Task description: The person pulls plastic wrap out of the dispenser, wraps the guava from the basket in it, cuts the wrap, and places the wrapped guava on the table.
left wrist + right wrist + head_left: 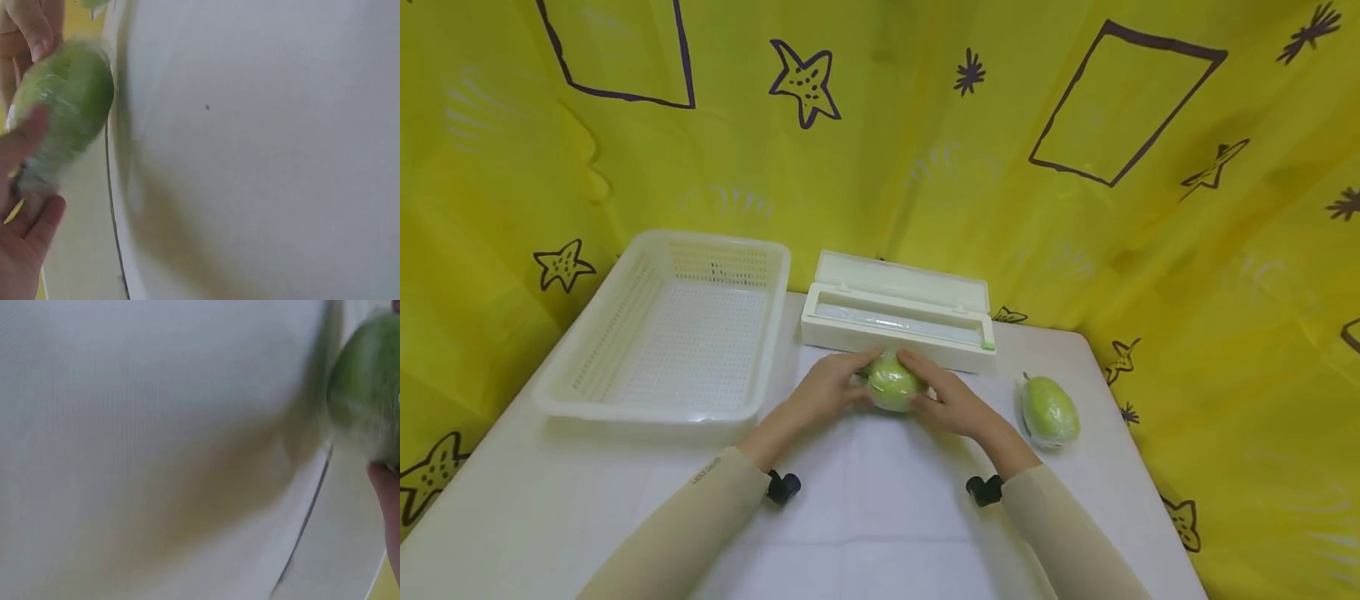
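Between both hands is a green oval fruit [895, 383] covered in clear, wrinkled plastic film, just in front of a white cling film box [898, 346]. From the left, my left hand [830, 387] grips it, with thumb and fingers at its end in the left wrist view. My right hand [953, 402] holds the opposite end. In the right wrist view, the fruit [369, 387] is cut off by the frame edge and only part of the hand shows. The box's lid stands open, with a roll of film [898, 321] inside.
A second film-covered green fruit [1051, 412] lies on the white table [880, 508] to the right. At the left stands a white plastic basket [658, 410] with perforated walls. Behind the table hangs a yellow patterned curtain [880, 167].
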